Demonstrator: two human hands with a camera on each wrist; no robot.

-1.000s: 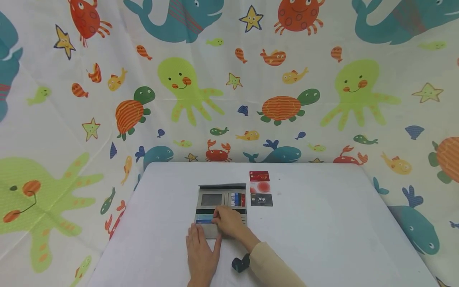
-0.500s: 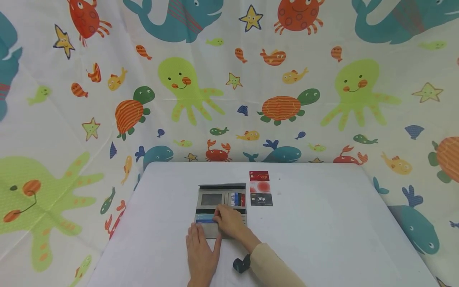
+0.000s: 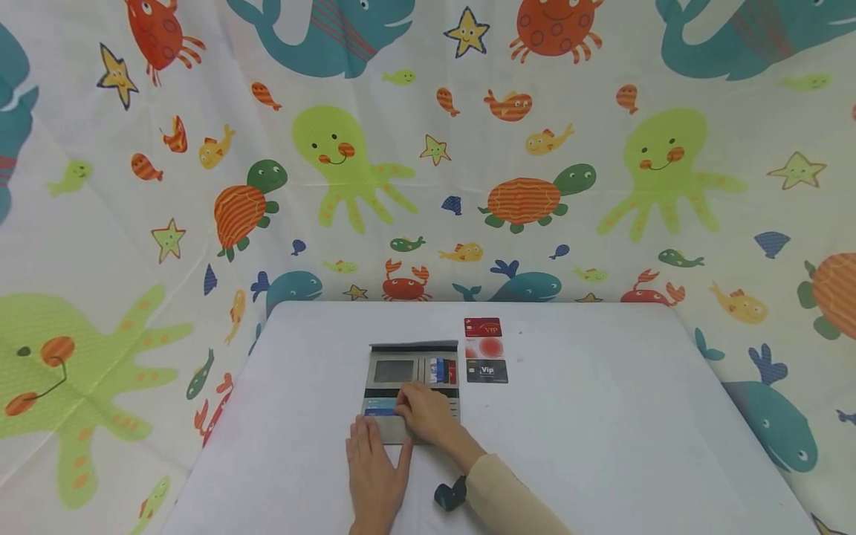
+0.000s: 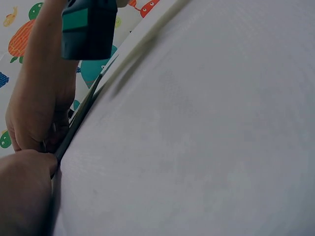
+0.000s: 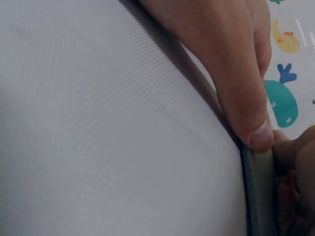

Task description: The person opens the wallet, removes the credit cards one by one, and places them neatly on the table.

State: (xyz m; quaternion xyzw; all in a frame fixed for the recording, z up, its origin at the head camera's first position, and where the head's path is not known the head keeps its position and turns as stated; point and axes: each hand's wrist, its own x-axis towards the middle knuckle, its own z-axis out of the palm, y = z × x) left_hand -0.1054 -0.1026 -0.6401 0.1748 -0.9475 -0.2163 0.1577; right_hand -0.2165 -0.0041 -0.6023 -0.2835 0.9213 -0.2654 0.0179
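Wallet (image 3: 394,429) lay opened out flat on the white counter (image 3: 602,416), directly before the person, its near edge under the left hand (image 3: 376,472) and its near right half partly covered by the right hand (image 3: 428,414). Left hand: open, palm down, fingers straight and side by side with tips on the wallet's near left corner, thumb spread off toward the right; nothing gripped. Right wrist view put that thumb's tip on the wallet's edge, close against the other hand. Right hand: reached in from the right, fingers curled, thumb and forefinger pinching at the right end of the blue cards (image 3: 380,403) in the near left pockets; which of these was caught, the fingers hid. More cards (image 3: 443,370) stood in the far right slots, beside a dark window pocket (image 3: 394,371). Just right of the wallet, three loose cards ran in a column: red VIP card (image 3: 483,327) farthest, white card with a red disc (image 3: 484,348) in the middle, black Vip card (image 3: 487,371) nearest. Dark device (image 3: 451,496) at the right wrist, by a beige sleeve (image 3: 515,494). Sea-creature cloth (image 3: 401,253) hung behind.
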